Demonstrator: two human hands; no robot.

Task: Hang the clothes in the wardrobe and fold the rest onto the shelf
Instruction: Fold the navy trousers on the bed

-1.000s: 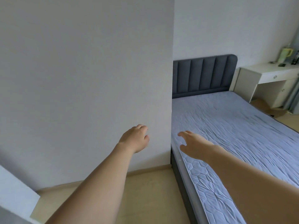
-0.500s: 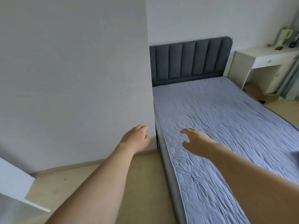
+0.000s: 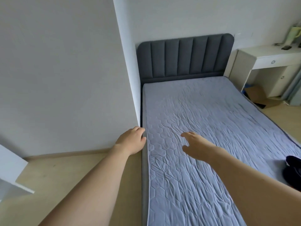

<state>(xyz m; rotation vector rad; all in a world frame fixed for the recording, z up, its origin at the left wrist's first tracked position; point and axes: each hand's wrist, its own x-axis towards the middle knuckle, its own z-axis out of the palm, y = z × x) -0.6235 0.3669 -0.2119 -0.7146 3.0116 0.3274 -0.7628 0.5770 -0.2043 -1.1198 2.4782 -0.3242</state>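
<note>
Both hands are held out with nothing gripped: the left hand [image 3: 131, 140] loosely curled by the near left bed edge, the right hand [image 3: 195, 145] spread above the mattress [image 3: 203, 128]. A fetching step is judged in hand; next, a reach right toward the dark garment [image 3: 293, 170] is called for. It is cut off at the right edge, its kind unclear. No wardrobe is clearly seen.

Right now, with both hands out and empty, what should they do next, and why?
Probably turn right and reach the right hand toward the dark garment at the mattress's right edge: it is the only clothing visible, and the left hand holds nothing either.
</note>
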